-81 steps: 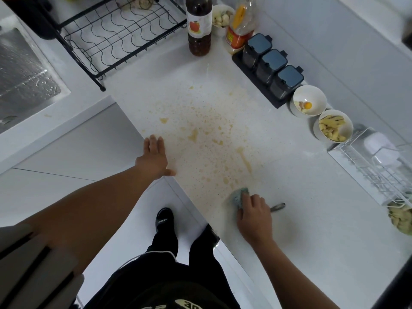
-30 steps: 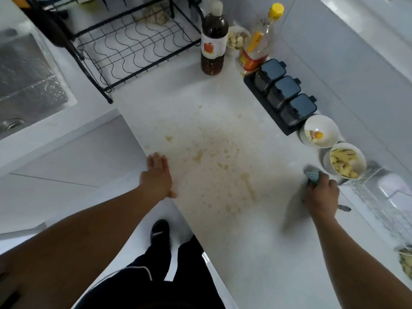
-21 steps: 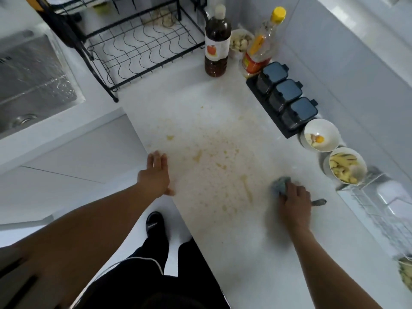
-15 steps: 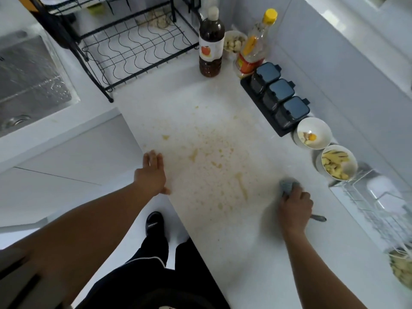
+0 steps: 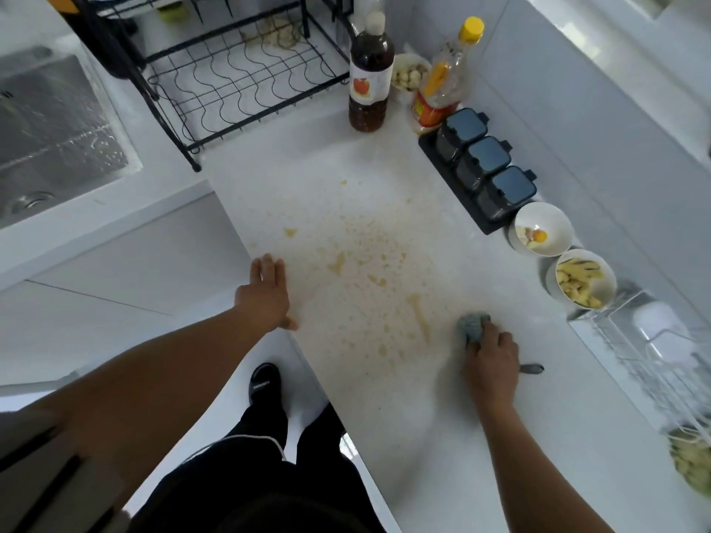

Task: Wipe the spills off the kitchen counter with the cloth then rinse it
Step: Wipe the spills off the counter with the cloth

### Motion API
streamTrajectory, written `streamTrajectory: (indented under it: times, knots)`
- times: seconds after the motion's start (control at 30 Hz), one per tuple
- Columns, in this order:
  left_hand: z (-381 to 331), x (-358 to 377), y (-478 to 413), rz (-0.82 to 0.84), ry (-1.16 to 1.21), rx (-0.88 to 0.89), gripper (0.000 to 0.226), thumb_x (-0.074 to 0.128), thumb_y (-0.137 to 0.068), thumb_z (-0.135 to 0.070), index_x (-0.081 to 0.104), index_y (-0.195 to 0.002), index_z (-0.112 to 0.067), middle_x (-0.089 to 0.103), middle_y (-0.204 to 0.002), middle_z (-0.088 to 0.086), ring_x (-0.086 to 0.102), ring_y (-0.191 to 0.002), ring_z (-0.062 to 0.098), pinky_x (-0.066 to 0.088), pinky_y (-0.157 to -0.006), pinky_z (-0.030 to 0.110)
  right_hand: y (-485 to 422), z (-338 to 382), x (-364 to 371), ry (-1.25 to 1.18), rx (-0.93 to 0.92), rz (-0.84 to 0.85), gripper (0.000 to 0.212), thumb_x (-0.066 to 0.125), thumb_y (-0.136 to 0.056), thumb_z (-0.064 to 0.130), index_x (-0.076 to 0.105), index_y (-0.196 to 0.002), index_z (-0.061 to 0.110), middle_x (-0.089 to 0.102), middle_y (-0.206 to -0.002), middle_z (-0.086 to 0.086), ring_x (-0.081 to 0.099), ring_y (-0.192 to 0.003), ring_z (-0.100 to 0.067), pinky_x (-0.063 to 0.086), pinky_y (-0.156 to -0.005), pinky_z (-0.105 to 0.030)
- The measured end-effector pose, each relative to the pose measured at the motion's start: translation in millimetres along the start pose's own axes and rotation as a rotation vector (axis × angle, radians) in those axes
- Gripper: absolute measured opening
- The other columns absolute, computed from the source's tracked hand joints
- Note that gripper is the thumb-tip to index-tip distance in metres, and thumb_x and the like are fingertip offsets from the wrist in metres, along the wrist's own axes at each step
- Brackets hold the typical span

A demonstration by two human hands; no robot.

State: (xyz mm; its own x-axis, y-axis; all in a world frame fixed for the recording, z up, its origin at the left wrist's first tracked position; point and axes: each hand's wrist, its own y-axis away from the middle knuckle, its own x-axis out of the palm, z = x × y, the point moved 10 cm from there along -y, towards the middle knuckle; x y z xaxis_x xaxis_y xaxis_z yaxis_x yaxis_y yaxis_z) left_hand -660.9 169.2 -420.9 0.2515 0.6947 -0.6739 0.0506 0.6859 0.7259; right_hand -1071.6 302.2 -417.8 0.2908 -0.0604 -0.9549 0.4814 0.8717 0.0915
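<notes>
Head view: the cloth [image 5: 471, 327], a small grey-blue wad, is held down on the counter [image 5: 442, 436] just beside the right edge of the spills [image 5: 365, 278], near the end of the longest yellow streak. It is gripped by the right hand [image 5: 490, 363], whose fingers are curled over its top so that pressure can be put on it from above. Only the far part of the wad is left showing. A metal utensil tip [image 5: 533, 368] is seen poking out on the side of that hand away from the spills. Whether it is held along with the cloth cannot be told.

The left hand [image 5: 265, 294] is laid flat at the left edge of the spills, on the counter's rim, with fingers straight and pressed together and the thumb turned out. Nothing is held by it. It is judged to be placed there as a brace, so that weight can be leaned over the mess.

The spills are spread as yellowish specks and a few thicker blobs between the two hands, and are largely unwiped. The wiping step is judged to be under way, with most of it left. A sweep from the cloth's side across toward the braced hand would be called for. A white bowl of yellow pieces [image 5: 552, 292] is set to the right of the spills, near the cloth, and could be knocked. The sink [image 5: 57, 121], needed for rinsing, is set well to the left of the spills.
</notes>
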Motion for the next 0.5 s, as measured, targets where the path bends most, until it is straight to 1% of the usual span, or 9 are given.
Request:
streamTrajectory:
  times: [0.03, 0.07, 0.13, 0.17, 0.3, 0.33, 0.4, 0.43, 0.5]
  knots:
    - [0, 0, 0, 0.001, -0.001, 0.004, 0.129, 0.064, -0.084, -0.065, -0.026, -0.152, -0.001, -0.029, -0.16, 0.022, -0.02, -0.15, 0.038, 0.037, -0.111, 0.053, 3, 2, -1, 0.011, 0.035, -0.022, 0.044, 0.06, -0.088, 0.005, 0.054, -0.131, -0.003, 0.056, -0.103, -0.031, 0.053, -0.091, -0.048, 0.047, -0.075, -0.053]
    - [-1, 1, 0, 0.002, -0.001, 0.007, 0.129, 0.064, -0.084, -0.065, -0.026, -0.152, 0.0, -0.029, -0.16, 0.022, -0.019, -0.15, 0.039, 0.037, -0.111, 0.053, 8, 13, 2, 0.045, -0.02, -0.012, 0.045, 0.061, -0.088, 0.004, 0.054, -0.132, -0.004, 0.056, -0.103, -0.03, 0.053, -0.09, -0.047, 0.047, -0.074, -0.053]
    - [-1, 2, -1, -0.007, -0.005, 0.009, 0.129, 0.064, -0.084, -0.065, -0.025, -0.152, 0.0, -0.029, -0.16, 0.022, -0.019, -0.15, 0.039, 0.037, -0.111, 0.053, 16, 37, 13, 0.084, -0.25, 0.061, 0.045, 0.064, -0.088, 0.008, 0.057, -0.131, -0.002, 0.058, -0.106, -0.028, 0.054, -0.094, -0.045, 0.049, -0.078, -0.051]
    - [0, 2, -2, -0.013, -0.009, 0.01, 0.129, 0.064, -0.084, -0.065, -0.025, -0.152, 0.0, -0.029, -0.16, 0.022, -0.019, -0.15, 0.039, 0.038, -0.111, 0.053, 17, 39, 15, 0.076, -0.294, 0.087, 0.045, 0.066, -0.087, 0.01, 0.058, -0.131, 0.0, 0.058, -0.107, -0.027, 0.054, -0.096, -0.044, 0.049, -0.08, -0.05]
    - [1, 3, 0, -0.008, -0.002, 0.01, 0.129, 0.064, -0.084, -0.066, -0.025, -0.152, -0.001, -0.029, -0.16, 0.021, -0.019, -0.151, 0.038, 0.038, -0.111, 0.053, 19, 18, 5, 0.001, 0.0, -0.01, 0.044, 0.063, -0.087, 0.009, 0.056, -0.129, -0.002, 0.057, -0.102, -0.028, 0.054, -0.09, -0.045, 0.048, -0.074, -0.05]
    - [1, 3, 1, -0.009, 0.001, 0.011, 0.129, 0.064, -0.084, -0.066, -0.025, -0.152, -0.001, -0.029, -0.16, 0.021, -0.019, -0.151, 0.038, 0.039, -0.111, 0.053, 25, 30, 7, 0.024, -0.051, -0.007, 0.045, 0.064, -0.087, 0.008, 0.056, -0.129, -0.002, 0.057, -0.101, -0.028, 0.054, -0.087, -0.044, 0.048, -0.072, -0.049]
    - [1, 1, 2, -0.016, 0.004, 0.012, 0.129, 0.063, -0.084, -0.066, -0.025, -0.152, -0.001, -0.029, -0.16, 0.021, -0.019, -0.151, 0.038, 0.038, -0.111, 0.053, 39, 61, 19, 0.077, -0.308, 0.06, 0.046, 0.067, -0.085, 0.012, 0.058, -0.13, 0.002, 0.058, -0.1, -0.022, 0.055, -0.087, -0.041, 0.049, -0.071, -0.046]
    - [0, 1, 3, -0.017, 0.007, 0.014, 0.129, 0.064, -0.084, -0.065, -0.025, -0.153, -0.002, -0.029, -0.16, 0.021, -0.019, -0.151, 0.038, 0.038, -0.111, 0.053, 42, 65, 22, 0.079, -0.367, 0.087, 0.046, 0.067, -0.085, 0.014, 0.059, -0.129, 0.004, 0.058, -0.101, -0.02, 0.055, -0.088, -0.04, 0.05, -0.071, -0.045]
    - [0, 0, 4, -0.017, 0.014, 0.015, 0.128, 0.064, -0.085, -0.064, -0.025, -0.153, -0.002, -0.029, -0.161, 0.021, -0.019, -0.151, 0.037, 0.038, -0.112, 0.053, 36, 49, 17, 0.026, -0.211, 0.061, 0.045, 0.067, -0.085, 0.013, 0.059, -0.128, 0.005, 0.059, -0.102, -0.02, 0.055, -0.09, -0.04, 0.049, -0.073, -0.045]
